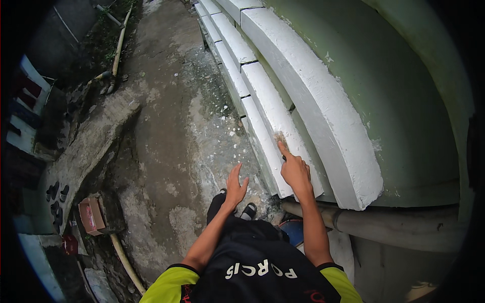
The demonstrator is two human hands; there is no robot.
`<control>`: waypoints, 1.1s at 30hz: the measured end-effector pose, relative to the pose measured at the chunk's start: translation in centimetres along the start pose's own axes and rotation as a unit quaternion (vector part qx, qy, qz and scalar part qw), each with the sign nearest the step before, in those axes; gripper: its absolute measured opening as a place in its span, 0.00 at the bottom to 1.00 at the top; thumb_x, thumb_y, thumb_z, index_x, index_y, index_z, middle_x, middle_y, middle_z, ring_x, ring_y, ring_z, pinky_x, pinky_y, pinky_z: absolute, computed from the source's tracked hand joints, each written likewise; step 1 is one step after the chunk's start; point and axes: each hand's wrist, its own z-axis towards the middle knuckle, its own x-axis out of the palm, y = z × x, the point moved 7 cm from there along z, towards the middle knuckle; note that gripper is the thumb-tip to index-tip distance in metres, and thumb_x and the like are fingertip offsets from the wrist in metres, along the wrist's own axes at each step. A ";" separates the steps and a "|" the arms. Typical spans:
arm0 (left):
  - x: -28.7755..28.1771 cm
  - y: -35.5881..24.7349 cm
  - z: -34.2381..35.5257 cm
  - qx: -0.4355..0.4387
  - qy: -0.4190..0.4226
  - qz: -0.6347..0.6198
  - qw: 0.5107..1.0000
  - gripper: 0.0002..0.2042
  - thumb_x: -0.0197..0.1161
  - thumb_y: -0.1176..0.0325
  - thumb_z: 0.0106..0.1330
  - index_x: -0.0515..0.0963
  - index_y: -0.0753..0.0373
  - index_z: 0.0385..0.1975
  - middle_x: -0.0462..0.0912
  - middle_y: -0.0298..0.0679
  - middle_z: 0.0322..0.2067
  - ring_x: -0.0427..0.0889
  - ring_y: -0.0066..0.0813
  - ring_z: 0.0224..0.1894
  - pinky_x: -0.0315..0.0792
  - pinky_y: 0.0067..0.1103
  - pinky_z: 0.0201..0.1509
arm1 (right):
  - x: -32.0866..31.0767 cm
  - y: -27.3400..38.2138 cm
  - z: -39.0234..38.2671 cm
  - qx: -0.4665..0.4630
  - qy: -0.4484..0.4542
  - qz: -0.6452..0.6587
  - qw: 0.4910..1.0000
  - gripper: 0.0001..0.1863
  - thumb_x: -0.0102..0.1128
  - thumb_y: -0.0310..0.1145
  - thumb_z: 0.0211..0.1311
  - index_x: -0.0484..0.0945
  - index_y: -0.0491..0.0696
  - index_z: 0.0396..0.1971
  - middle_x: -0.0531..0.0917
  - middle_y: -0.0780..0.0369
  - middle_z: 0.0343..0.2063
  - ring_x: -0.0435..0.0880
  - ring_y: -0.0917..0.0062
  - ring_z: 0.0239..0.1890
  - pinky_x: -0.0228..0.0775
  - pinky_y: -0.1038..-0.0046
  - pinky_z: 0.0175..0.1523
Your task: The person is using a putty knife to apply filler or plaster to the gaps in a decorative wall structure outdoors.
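Observation:
My right hand (295, 172) is closed around a small flat-bladed scraper (279, 136), its index finger stretched along the tool and its handle mostly hidden in the palm. The scraper's blade meets the top face of a long white block (275, 103) with a rough surface. My left hand (236, 188) hangs open over the ground to the left of the blocks, fingers spread and holding nothing. A lower white block (262, 139) lies between the two hands, and a thicker curved white block (323, 96) rises to the right.
White crumbs lie on the stained concrete path (161, 151). A green wall (394, 96) stands right of the blocks, above a grey pipe (394, 227). Beside my feet is a blue container (292, 232). Far left are an open cardboard box (92, 216), dark sandals (56, 204) and a bamboo pole (120, 45).

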 end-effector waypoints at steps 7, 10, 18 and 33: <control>-3.5 2.6 -0.5 -0.001 0.049 -0.051 0.997 0.28 0.62 0.70 0.63 0.65 0.62 0.64 0.70 0.51 0.61 0.69 0.49 0.64 0.62 0.33 0.68 | -0.8 0.8 -0.8 0.009 0.073 -0.050 0.996 0.40 0.48 0.22 0.56 0.63 0.74 0.68 0.82 0.40 0.37 0.82 0.45 0.41 0.71 0.49 0.53; -5.2 4.1 0.2 -0.060 0.034 -0.095 0.993 0.25 0.61 0.72 0.64 0.68 0.63 0.62 0.71 0.50 0.58 0.71 0.47 0.62 0.64 0.32 0.67 | -0.8 1.4 0.5 0.029 0.072 -0.052 0.996 0.41 0.48 0.22 0.54 0.63 0.74 0.68 0.82 0.41 0.37 0.82 0.46 0.41 0.71 0.49 0.53; -5.9 5.6 2.7 -0.080 0.091 -0.120 0.985 0.23 0.61 0.72 0.65 0.69 0.62 0.61 0.71 0.49 0.59 0.71 0.47 0.62 0.65 0.31 0.66 | -0.8 3.1 1.0 0.047 0.087 -0.044 0.994 0.42 0.48 0.21 0.53 0.63 0.73 0.68 0.82 0.42 0.33 0.82 0.45 0.39 0.72 0.50 0.52; -6.8 10.2 8.9 -0.066 0.121 -0.146 0.980 0.19 0.60 0.72 0.66 0.73 0.59 0.57 0.72 0.40 0.60 0.73 0.39 0.60 0.72 0.32 0.58 | -0.4 2.8 0.2 0.047 0.075 -0.051 0.995 0.45 0.51 0.21 0.52 0.59 0.76 0.70 0.82 0.42 0.29 0.82 0.45 0.36 0.73 0.50 0.49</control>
